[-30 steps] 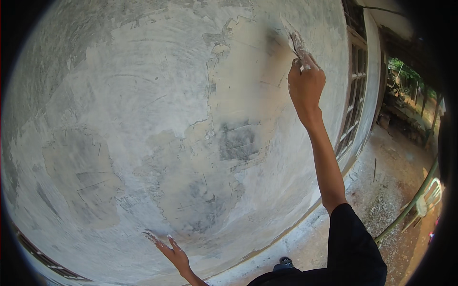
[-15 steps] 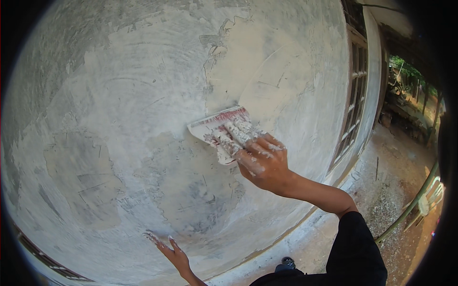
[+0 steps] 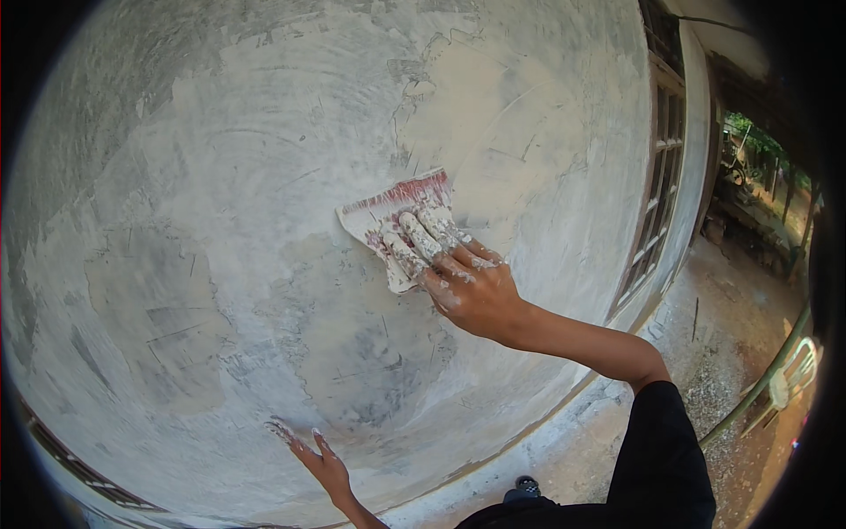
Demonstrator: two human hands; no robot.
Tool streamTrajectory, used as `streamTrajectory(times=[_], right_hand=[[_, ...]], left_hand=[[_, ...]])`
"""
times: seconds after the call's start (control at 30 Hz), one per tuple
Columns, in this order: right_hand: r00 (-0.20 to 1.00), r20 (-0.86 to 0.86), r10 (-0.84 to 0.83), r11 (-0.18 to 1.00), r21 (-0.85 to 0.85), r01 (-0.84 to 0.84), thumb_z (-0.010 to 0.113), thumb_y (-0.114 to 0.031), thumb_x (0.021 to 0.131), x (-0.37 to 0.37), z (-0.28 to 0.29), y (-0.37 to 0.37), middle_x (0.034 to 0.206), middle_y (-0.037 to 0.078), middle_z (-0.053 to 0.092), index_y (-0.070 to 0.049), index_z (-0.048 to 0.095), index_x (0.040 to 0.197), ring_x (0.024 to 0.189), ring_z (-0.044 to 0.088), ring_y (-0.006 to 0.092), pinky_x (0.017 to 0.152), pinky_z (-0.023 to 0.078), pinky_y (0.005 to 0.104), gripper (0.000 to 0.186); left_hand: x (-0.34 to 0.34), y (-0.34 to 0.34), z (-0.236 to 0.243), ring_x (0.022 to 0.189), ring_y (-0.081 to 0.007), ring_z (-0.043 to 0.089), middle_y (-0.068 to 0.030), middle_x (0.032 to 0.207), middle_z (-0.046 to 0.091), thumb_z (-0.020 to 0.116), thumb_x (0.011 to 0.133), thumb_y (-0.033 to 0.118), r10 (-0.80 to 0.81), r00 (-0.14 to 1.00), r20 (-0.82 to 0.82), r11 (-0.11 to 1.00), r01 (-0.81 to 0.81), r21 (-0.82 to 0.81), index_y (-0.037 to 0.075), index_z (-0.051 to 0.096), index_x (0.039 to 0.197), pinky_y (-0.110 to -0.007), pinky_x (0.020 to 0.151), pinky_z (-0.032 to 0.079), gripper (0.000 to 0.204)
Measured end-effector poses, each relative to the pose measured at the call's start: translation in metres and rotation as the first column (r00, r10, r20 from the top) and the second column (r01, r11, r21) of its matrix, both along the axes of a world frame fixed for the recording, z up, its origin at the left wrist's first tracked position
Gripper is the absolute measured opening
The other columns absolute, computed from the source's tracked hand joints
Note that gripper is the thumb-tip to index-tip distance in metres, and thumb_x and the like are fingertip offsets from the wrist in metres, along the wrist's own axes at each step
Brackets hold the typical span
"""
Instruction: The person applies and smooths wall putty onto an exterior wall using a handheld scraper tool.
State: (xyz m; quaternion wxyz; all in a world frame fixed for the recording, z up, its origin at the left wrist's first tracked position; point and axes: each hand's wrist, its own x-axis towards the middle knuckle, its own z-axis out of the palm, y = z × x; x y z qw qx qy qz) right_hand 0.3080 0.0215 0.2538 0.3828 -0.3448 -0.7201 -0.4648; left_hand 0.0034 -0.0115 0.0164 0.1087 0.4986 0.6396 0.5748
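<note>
My right hand (image 3: 467,286) grips a wide plaster spreader (image 3: 397,203), white and red and crusted with white paste, laid against the wall (image 3: 220,159) just right of the middle. Its fingers, caked in the paste, lie over the spreader's back. Pale beige patches of filler (image 3: 489,115) with ragged edges mark the grey-white wall above and right of the tool, and blotchy darker patches lie below and to the left. My left hand (image 3: 317,463), low in the view, has its white-smeared fingers apart at the wall and holds nothing.
A barred window (image 3: 661,176) is set in the wall at right. Beyond it are a dirt and concrete floor (image 3: 705,344), clutter under a roof, trees, a light plastic chair (image 3: 789,379) and a green curved pole (image 3: 753,397). A second barred opening (image 3: 88,467) shows at lower left.
My right hand has come down and leftward from high on the wall, then slightly up and left, turning the spreader flat across the surface. My left hand stays about where it was.
</note>
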Motion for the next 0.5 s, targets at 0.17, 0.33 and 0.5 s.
streamTrajectory(times=[0.17, 0.33, 0.5], right_hand=[[0.963, -0.262, 0.055, 0.953, 0.301, 0.027, 0.062, 0.000, 0.070, 0.027, 0.086, -0.020, 0.074, 0.011, 0.061, -0.004, 0.066, 0.088, 0.071, 0.059, 0.0317, 0.066, 0.048, 0.0390, 0.019], [0.970, -0.237, -0.064, 0.976, 0.186, 0.109, 0.061, 0.003, 0.070, 0.022, 0.078, 0.013, 0.077, 0.012, 0.063, -0.003, 0.064, 0.086, 0.073, 0.060, 0.0315, 0.067, 0.049, 0.0383, 0.017], [0.990, -0.138, -0.026, 0.997, 0.073, 0.036, 0.066, -0.001, 0.064, 0.022, 0.032, -0.019, 0.082, 0.010, 0.063, -0.007, 0.065, 0.093, 0.079, 0.061, 0.0250, 0.074, 0.048, 0.0386, 0.031]], left_hand=[[-0.004, 0.009, -0.014, 0.142, -0.0317, 0.012, -0.0191, 0.153, 0.014, 0.045, 0.098, 0.022, 0.010, 1.000, 0.001, 1.000, -0.010, 0.007, -0.002, 0.018, 0.145, -0.039, 0.114, 0.011, 0.060], [0.003, 0.006, -0.004, 0.142, -0.0318, 0.011, -0.0192, 0.153, 0.013, 0.046, 0.097, 0.020, -0.005, 1.000, 0.013, 0.999, 0.005, 0.042, -0.002, 0.017, 0.145, -0.039, 0.114, 0.011, 0.060], [0.002, 0.007, 0.000, 0.142, -0.0322, 0.012, -0.0194, 0.153, 0.013, 0.046, 0.096, 0.019, -0.010, 1.000, -0.001, 0.999, 0.010, 0.053, -0.002, 0.017, 0.145, -0.039, 0.114, 0.011, 0.061]])
